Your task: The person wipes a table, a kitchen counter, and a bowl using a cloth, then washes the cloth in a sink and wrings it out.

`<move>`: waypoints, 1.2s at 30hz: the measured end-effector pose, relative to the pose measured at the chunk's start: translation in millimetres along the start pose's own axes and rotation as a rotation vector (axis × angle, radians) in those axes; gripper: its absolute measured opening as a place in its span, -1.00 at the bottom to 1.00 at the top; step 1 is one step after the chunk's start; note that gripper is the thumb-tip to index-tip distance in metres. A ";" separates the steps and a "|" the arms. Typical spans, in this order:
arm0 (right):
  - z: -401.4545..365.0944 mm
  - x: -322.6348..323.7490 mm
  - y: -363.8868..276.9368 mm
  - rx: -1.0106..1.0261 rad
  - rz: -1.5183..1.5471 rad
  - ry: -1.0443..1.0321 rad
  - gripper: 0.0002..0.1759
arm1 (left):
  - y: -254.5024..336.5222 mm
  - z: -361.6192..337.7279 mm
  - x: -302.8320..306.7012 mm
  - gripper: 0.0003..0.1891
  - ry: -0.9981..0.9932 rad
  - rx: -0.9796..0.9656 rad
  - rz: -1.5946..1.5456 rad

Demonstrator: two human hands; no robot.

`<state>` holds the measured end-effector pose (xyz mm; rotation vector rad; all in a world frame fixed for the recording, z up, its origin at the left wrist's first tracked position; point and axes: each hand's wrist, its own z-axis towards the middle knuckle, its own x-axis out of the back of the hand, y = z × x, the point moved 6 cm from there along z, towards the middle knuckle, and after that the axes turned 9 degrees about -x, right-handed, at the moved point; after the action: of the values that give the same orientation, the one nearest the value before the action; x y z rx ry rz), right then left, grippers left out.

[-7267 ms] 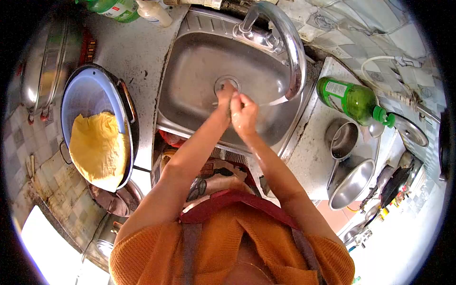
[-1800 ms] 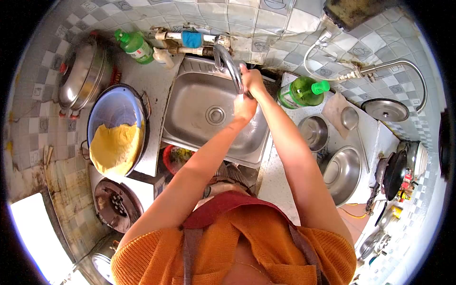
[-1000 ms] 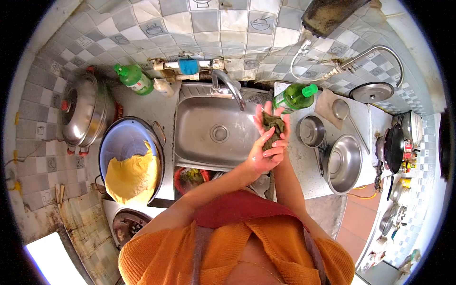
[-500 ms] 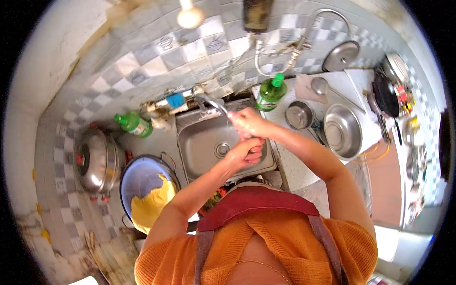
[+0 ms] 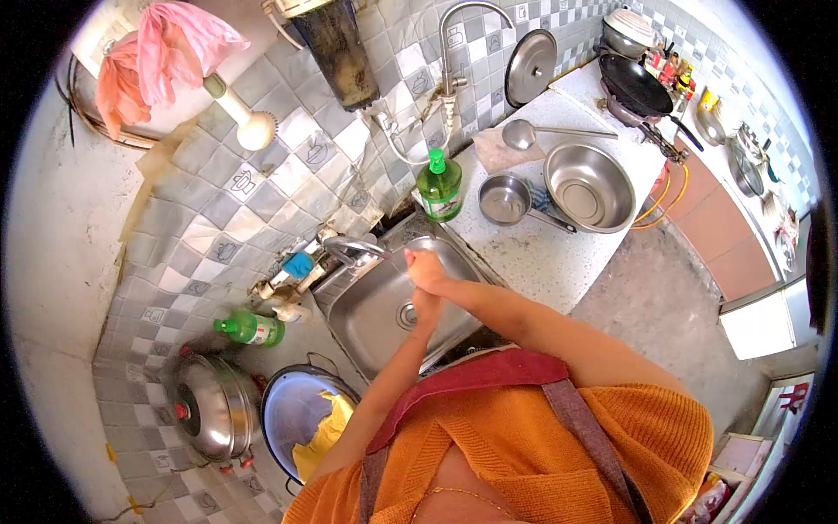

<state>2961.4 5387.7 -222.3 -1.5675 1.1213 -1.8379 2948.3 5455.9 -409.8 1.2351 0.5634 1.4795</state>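
Pink bags (image 5: 188, 52) have come into view at upper left since the earlier frame, and the bottle (image 5: 439, 188) has shifted leftward in view. Right of centre, the pale surface (image 5: 546, 275) bears a saucepan (image 5: 504, 201) and bowl (image 5: 590, 188) beside a tiled wall (image 5: 288, 183). Over the sink, the right hand (image 5: 425, 269) is clenched against the left hand (image 5: 427, 307), whose fingers are hidden; contents cannot be told. The steel sink (image 5: 365, 321) sits mid-frame, below the curved tap (image 5: 353, 248).

Speckled white counter (image 5: 539, 272), steel basin (image 5: 583, 201), saucepan (image 5: 504, 201), green bottle (image 5: 439, 192)
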 end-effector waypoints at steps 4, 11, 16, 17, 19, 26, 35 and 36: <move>-0.7 38.9 8.0 -0.266 0.065 0.110 -0.47 | 149.6 16.6 44.9 -0.65 0.129 0.023 0.148; 10.3 73.0 -27.9 -0.184 -0.085 -0.521 -0.50 | 211.2 26.7 58.0 -0.76 0.025 0.552 -0.557; -12.4 137.4 -87.0 -0.001 1.157 -1.021 -0.44 | 306.9 43.6 50.4 -0.62 -0.247 0.652 -1.689; -23.9 145.7 -97.8 0.001 1.155 -1.020 -0.44 | 329.1 47.4 46.3 -0.61 -0.380 0.616 -2.017; -40.3 157.2 -116.5 -0.109 1.438 -1.158 -0.55 | 347.1 51.6 46.9 -0.62 -0.366 0.609 -2.122; -37.7 165.0 -182.5 -0.099 0.904 -1.189 -0.43 | 374.3 53.5 90.5 -0.84 -0.486 0.597 -1.459; -3.9 84.1 -117.5 0.280 0.202 -0.453 -0.37 | 242.5 45.4 61.0 -0.81 -0.054 0.573 -0.919; -4.7 77.7 -107.2 0.318 0.144 -0.328 -0.40 | 223.8 40.0 56.2 -0.81 -0.054 0.591 -0.819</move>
<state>2954.7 5387.3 -90.0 -1.4891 0.7321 -1.5087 2896.3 5427.0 -183.3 1.2411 1.3425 0.5925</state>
